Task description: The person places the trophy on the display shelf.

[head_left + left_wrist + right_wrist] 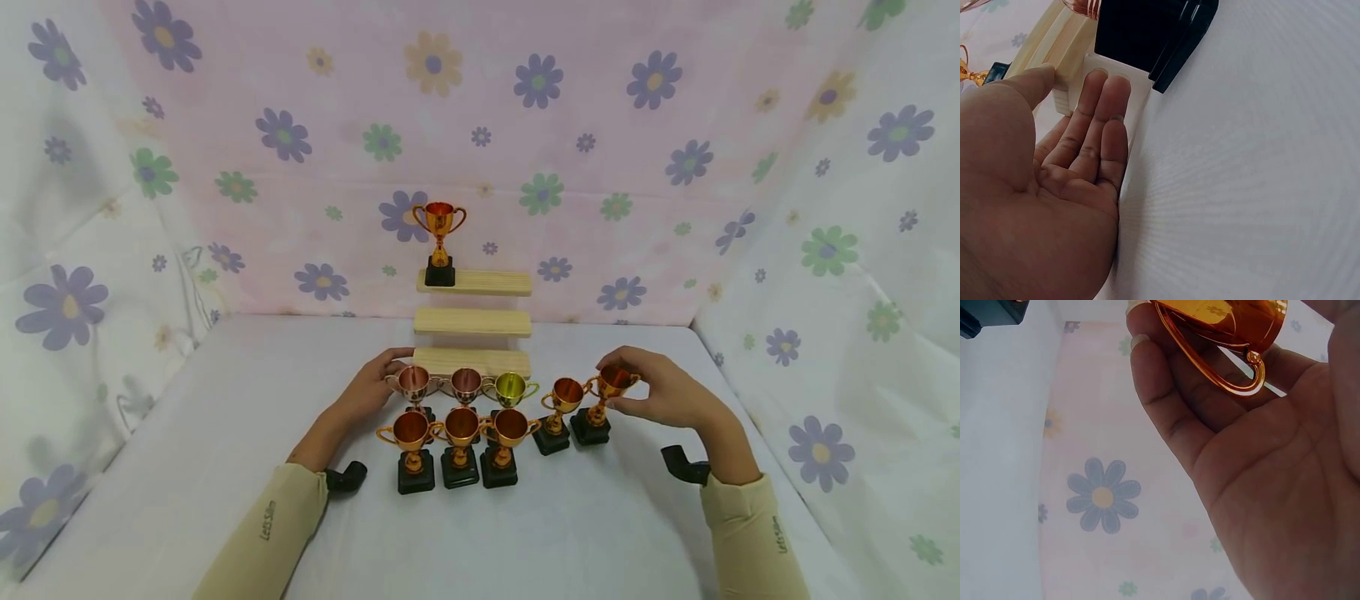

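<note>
My right hand (660, 387) grips a small orange-gold trophy cup (597, 408) by its bowl and handle. That trophy leans slightly, its black base low by the table; I cannot tell whether it touches. In the right wrist view, the bowl (1254, 322) and a looped handle lie against the fingers. A second gold trophy (555, 425) stands just left of it. At the left end of a wooden stepped shelf (472, 362), my left hand (367, 387) touches the lowest step with its thumb. Its other fingers (1094, 134) lie fairly straight against the clear support below.
Three gold trophies (460, 450) form a front row before the shelf. Behind them stand two copper-pink trophies (467, 383) and a yellow-gold one (511, 389). Another gold trophy (440, 242) stands at the left of the top step. Flowered cloth (540, 167) hangs behind the white table (585, 533).
</note>
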`<act>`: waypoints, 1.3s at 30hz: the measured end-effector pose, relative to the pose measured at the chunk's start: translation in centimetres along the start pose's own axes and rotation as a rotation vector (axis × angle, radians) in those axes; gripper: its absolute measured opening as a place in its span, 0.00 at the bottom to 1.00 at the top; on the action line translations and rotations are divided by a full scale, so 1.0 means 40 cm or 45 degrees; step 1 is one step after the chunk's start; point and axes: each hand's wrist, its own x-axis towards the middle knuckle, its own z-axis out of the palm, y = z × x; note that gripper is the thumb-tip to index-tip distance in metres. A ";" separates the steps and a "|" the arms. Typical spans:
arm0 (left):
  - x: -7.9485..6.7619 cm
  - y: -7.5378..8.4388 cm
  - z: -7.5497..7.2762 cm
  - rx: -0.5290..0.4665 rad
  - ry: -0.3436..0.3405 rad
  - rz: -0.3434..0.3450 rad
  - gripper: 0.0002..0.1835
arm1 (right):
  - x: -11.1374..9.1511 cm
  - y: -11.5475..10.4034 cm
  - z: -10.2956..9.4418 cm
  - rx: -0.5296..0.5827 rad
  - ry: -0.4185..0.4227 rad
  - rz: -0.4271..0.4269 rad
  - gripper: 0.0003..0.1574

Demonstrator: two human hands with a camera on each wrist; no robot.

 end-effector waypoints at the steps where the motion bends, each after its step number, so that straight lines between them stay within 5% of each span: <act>1: 0.002 0.000 -0.001 0.004 -0.001 -0.003 0.34 | -0.001 0.001 -0.002 -0.009 0.009 -0.002 0.27; 22: 0.005 -0.007 0.001 -0.037 -0.011 0.000 0.35 | 0.017 0.020 -0.039 -0.136 0.295 -0.004 0.34; 39: 0.003 -0.002 0.005 -0.030 -0.002 -0.001 0.34 | 0.134 -0.016 -0.104 -0.172 0.296 -0.012 0.32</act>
